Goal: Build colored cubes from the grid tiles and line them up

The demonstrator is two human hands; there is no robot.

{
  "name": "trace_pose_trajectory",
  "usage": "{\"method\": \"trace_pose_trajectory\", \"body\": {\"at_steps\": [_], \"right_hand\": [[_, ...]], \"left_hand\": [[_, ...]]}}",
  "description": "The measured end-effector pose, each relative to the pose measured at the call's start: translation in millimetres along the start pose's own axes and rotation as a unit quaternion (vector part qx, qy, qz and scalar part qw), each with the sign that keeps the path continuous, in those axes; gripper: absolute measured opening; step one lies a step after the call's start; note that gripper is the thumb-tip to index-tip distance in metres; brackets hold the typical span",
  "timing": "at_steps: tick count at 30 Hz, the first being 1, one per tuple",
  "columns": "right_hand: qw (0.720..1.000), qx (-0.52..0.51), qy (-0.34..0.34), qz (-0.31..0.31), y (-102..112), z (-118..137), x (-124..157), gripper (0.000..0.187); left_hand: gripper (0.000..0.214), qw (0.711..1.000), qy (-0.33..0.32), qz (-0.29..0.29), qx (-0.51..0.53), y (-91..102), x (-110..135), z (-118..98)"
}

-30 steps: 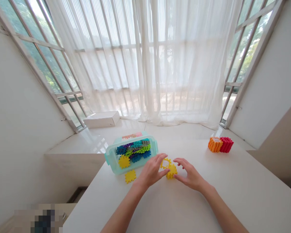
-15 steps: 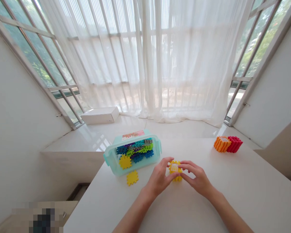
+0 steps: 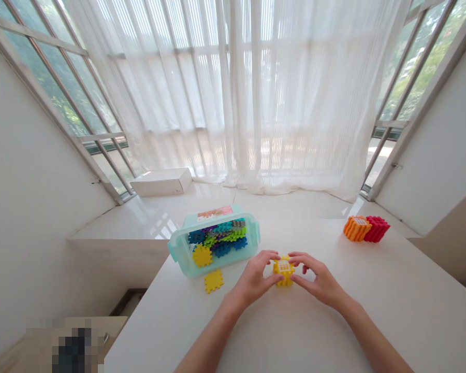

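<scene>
Yellow interlocking block cube (image 3: 284,271) is held above or on the white table (image 3: 318,331), we cannot tell which, between our two hands. The left hand (image 3: 253,274) takes it from the left side and the right hand (image 3: 317,277) from the right side. Neither hand is spread flat: the fingers curve around the cube and the thumbs press low on it, so the hands work together in a soft two-sided pinch. For pieces like this, we think it is best to keep the fingertips on opposite sides and press evenly, so the notched edges stay straight and do not slip.

Just left of the hands is a clear plastic box (image 3: 177,254) with an aqua rim, filled with blue, green and grey notched pieces. A loose yellow square piece (image 3: 214,281) lies just beside it on the table. On the box, a pink and orange label (image 3: 215,213) has writing, but it is too small for us to read. At the far right, an orange ribbed block (image 3: 357,229) touches a red ribbed block (image 3: 377,229). We can read no brand.
</scene>
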State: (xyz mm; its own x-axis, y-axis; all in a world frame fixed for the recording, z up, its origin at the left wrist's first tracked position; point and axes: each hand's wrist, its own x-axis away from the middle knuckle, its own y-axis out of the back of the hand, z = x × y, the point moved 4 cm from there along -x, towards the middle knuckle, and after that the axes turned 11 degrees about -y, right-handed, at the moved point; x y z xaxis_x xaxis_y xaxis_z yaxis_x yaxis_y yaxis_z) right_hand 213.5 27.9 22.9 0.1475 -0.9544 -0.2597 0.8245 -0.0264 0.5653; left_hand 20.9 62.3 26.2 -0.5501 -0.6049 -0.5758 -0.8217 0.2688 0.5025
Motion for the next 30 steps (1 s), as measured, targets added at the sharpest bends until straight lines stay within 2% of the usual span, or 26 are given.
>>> {"method": "trace_pose_trajectory", "body": {"at_steps": [3, 8, 15, 21, 25, 30], "right_hand": [[1.0, 0.006, -0.022, 0.019, -0.2, -1.3, -0.4, 0.017], [0.998, 0.025, -0.028, 0.044, -1.9, -3.3, -0.9, 0.017], [0.997, 0.036, -0.017, 0.061, -5.2, -5.8, -0.3, 0.018], [0.997, 0.021, -0.025, 0.064, -9.5, -3.9, 0.7, 0.017], [0.998, 0.03, -0.015, 0.058, -10.7, -4.3, 0.0, 0.016], [0.998, 0.047, 0.002, 0.048, -10.5, -6.4, 0.1, 0.02]], "left_hand": [[0.032, 1.0, 0.007, 0.012, -0.013, -0.9, 1.4, -0.3], [0.02, 0.999, 0.017, 0.043, -0.024, -4.2, 3.8, 1.6], [0.018, 0.996, 0.037, 0.07, -0.049, -6.7, 5.8, 4.6], [0.015, 0.995, 0.024, 0.091, -0.035, -5.6, 1.4, -2.1], [0.015, 0.995, 0.01, 0.099, -0.018, -4.1, 1.3, -4.3], [0.031, 0.993, 0.008, 0.116, 0.0, -4.3, 3.4, -1.1]]}}
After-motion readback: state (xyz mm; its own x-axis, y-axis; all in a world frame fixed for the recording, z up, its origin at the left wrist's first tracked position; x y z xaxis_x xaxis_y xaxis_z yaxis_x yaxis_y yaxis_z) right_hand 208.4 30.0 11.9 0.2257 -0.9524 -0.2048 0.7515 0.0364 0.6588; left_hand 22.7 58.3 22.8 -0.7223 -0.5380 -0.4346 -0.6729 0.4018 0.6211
